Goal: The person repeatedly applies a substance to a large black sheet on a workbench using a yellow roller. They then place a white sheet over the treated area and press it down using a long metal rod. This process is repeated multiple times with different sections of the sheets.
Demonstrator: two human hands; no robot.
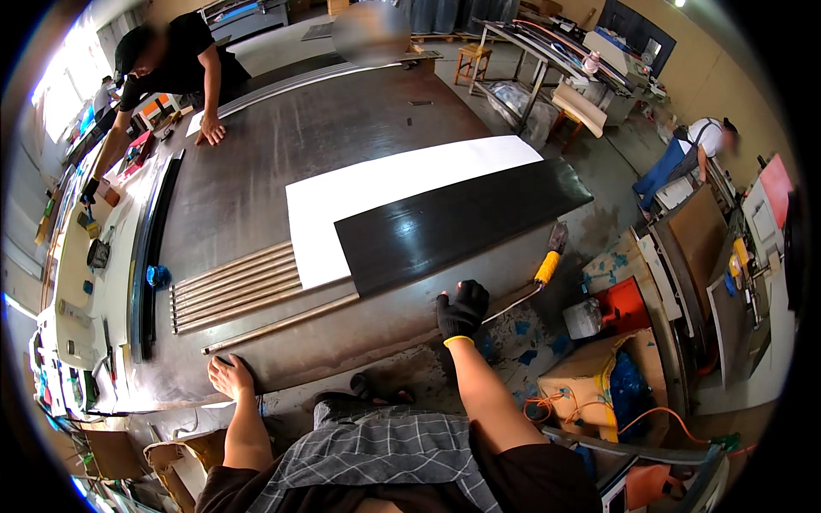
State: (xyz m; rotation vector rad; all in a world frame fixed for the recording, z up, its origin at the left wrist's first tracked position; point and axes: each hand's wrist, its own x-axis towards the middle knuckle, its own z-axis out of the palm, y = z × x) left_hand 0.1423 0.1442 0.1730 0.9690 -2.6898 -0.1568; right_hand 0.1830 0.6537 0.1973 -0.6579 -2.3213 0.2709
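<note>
My left hand (229, 376) lies on the front edge of the large metal table (231, 205), fingers spread and holding nothing. My right hand (463, 309), in a black glove with bare fingertips and a yellow cuff, rests at the same edge farther right. Its thumb stands apart from the bent fingers, and nothing shows in it. Ahead of it lies a dark flat sheet (462, 227), partly over a white sheet (368, 192). Several parallel metal rods (235, 286) run left from under the white sheet. One single rod (278, 325) lies nearer me.
A co-worker (184, 60) leans over the table's far left corner. A yellow-and-grey cylindrical tool (548, 267) with a pale cord or rod is at the right edge. A cardboard box (581, 385) and a red container (624, 306) stand at right. Another person (697, 145) bends farther back.
</note>
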